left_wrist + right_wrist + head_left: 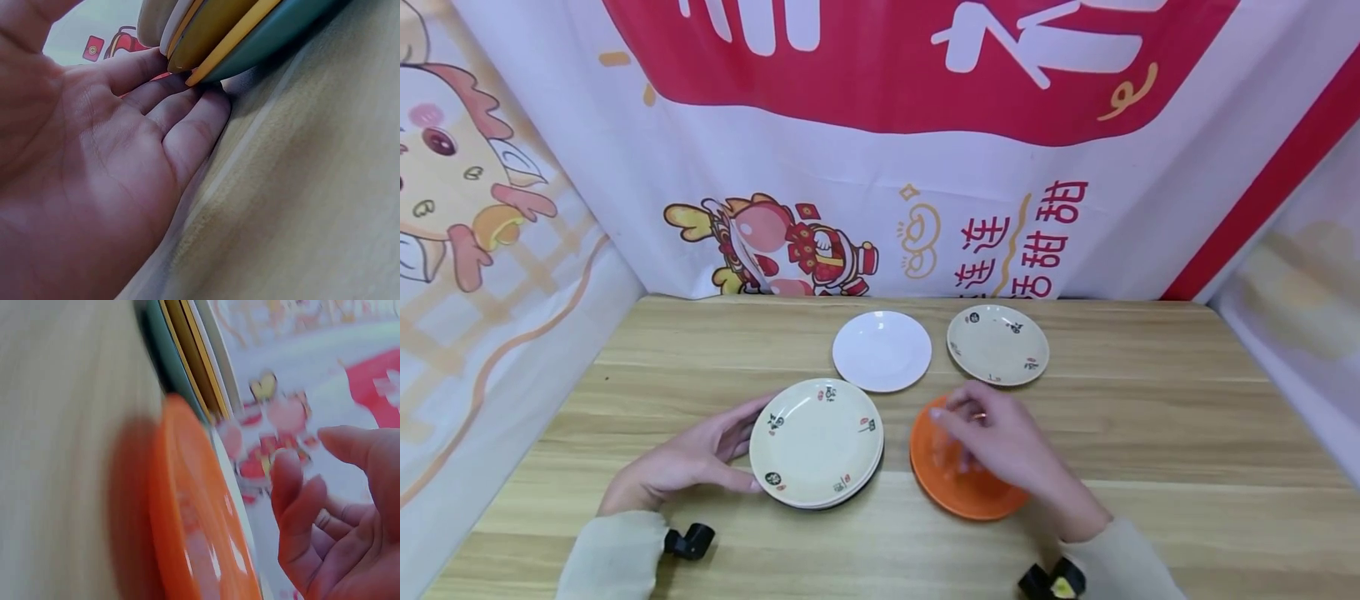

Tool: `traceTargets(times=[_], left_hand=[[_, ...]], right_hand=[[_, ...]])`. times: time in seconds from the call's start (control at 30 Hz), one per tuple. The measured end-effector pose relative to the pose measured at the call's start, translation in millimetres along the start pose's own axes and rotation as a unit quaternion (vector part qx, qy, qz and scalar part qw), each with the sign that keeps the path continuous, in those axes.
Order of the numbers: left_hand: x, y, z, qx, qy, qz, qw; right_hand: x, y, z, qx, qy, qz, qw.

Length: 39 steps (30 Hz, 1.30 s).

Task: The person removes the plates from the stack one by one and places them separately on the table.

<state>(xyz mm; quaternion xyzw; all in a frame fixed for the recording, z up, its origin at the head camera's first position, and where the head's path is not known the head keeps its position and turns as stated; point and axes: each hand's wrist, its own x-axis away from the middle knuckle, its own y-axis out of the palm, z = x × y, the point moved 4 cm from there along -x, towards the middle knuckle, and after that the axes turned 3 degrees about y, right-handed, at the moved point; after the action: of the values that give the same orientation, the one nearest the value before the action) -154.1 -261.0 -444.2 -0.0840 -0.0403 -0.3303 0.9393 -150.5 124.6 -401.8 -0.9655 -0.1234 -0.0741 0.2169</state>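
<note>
In the head view, my left hand (696, 458) rests against the left side of a stack of plates (817, 442). The top plate is cream with small dark and red marks. From the left wrist, my left fingers (194, 134) touch the stack's lower rims, above a green bottom plate (269, 53). My right hand (1000, 433) hovers over an orange plate (951, 492), its fingers loosely bent and nothing between them. The right wrist view shows a gap between that hand and the orange plate (206, 519).
Behind these lie a white plate (882, 352) and a cream patterned plate (997, 345), side by side on the wooden table (1187, 417). A printed cloth (850, 158) hangs along the table's back edge, with more cloth at both sides.
</note>
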Motion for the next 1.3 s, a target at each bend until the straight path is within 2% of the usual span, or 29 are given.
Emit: traceTargets(times=[0.23,0.3,0.43,0.67,0.9,1.3], left_hand=[[-0.4,0.4,0.8,0.002,0.003,-0.003,1.0000],[-0.1,0.5,0.7,0.005,0.004,-0.003,1.0000],[1.0,1.4,0.9,0.010,0.008,-0.004,0.9999],[1.6,1.7,1.7,0.015,0.004,-0.005,0.9999],[-0.2,1.2,2.2,0.005,-0.002,-0.002,1.0000],[0.5,2.2,3.1,0.018,0.018,-0.010,0.9996]], right_hand=[[-7.2,49.6,-19.7,0.023,-0.007,-0.031,0.9992],[-8.4,59.1,-21.4,0.022,-0.009,-0.039,0.9990],[-9.9,72.0,-22.9,0.017,-0.011,-0.028,0.9994],[-12.3,77.5,-22.2,0.027,0.000,-0.002,0.9996],[-13.0,80.0,-18.8,0.035,0.006,-0.009,0.9993],[-13.1,81.9,-19.9,0.023,0.009,-0.008,0.9997]])
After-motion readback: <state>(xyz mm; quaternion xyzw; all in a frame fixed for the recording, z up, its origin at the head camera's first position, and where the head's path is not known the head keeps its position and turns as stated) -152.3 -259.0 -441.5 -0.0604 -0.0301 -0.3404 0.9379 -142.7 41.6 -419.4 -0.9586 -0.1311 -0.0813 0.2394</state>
